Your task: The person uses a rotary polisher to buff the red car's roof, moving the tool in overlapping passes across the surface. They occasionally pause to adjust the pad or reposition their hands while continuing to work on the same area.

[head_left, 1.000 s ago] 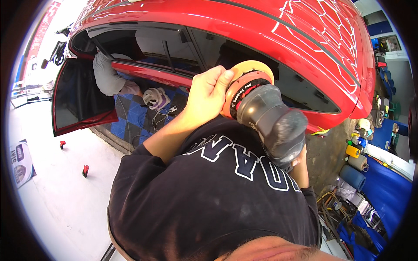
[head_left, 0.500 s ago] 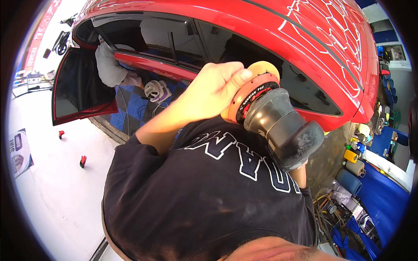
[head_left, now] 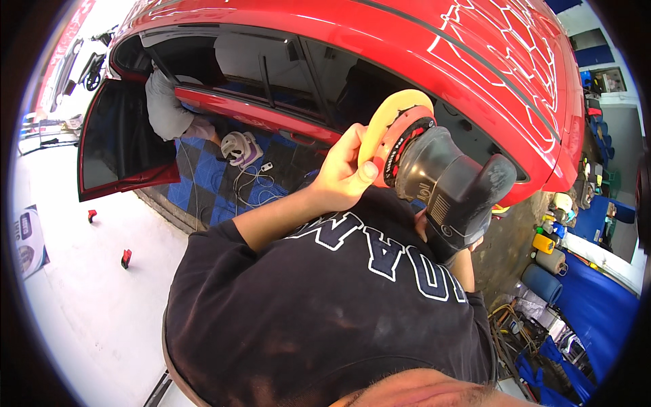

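In front of my chest is a black handheld polisher (head_left: pixel 444 180) with an orange-red backing plate (head_left: pixel 400 139). A yellow foam pad (head_left: pixel 392 115) sits on the plate, its face tilted toward the upper left. My left hand (head_left: pixel 344 173) pinches the pad's lower left rim, thumb on the near side and fingers behind. Beneath the polisher, my right hand (head_left: pixel 421 225) is closed around its body, mostly hidden by the black housing. Just beyond the tool stands a red car (head_left: pixel 325 20) with dark side windows.
An open car door (head_left: pixel 125 132) stands at the left, with another person's grey-clad body (head_left: pixel 166 108) beside it. A white and purple machine (head_left: pixel 241 147) with cords rests on blue-and-grey floor tiles (head_left: pixel 203 176). Bottles and a yellow container (head_left: pixel 543 243) line the right side.
The polisher has turned and shifted slightly to the right, showing more of its housing's side. My left hand has slid down along the pad's rim, with its thumb lower.
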`<state>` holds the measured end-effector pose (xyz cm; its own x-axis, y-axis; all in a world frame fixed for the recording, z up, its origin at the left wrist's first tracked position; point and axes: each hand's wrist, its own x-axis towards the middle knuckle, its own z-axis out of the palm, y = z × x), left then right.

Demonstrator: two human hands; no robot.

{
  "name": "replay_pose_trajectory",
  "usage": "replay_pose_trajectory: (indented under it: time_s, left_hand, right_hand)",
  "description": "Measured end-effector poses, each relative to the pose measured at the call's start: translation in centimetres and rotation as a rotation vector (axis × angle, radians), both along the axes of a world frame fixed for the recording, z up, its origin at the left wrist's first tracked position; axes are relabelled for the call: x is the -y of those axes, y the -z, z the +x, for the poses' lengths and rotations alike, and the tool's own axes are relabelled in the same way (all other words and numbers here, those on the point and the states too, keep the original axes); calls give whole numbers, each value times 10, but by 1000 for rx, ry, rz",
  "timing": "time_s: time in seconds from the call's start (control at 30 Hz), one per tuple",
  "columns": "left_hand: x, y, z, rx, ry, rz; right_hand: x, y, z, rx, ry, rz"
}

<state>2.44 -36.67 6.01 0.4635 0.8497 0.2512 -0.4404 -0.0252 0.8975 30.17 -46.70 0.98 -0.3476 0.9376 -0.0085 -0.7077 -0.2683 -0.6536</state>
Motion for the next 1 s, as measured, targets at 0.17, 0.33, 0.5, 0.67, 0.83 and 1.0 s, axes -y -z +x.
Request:
replay_pose_trajectory:
  time_s: [0.17, 0.33, 0.5, 0.67, 0.83, 1.0]
  left_hand:
    - [-7, -11, 5, -61, -137, -110]
    - [-21, -31, 10, 204, -18, -620]
    - [-30, -25, -5, 308, 271, -606]
    - [-19, -51, -15, -53, 230, -325]
    - [-6, -23, -15, -25, 129, 188]
    - [4, -4, -3, 162, 15, 141]
  right_hand:
    - [-35, 3, -1, 10, 8, 6]
    - [-22, 3, -1, -16, -5, -13]
    - [28, 3, -5, -76, -14, -46]
    - [45, 8, -5, -126, -18, -52]
    - [47, 7, -8, -166, -21, -42]
    - [45, 8, -12, -222, -42, -24]
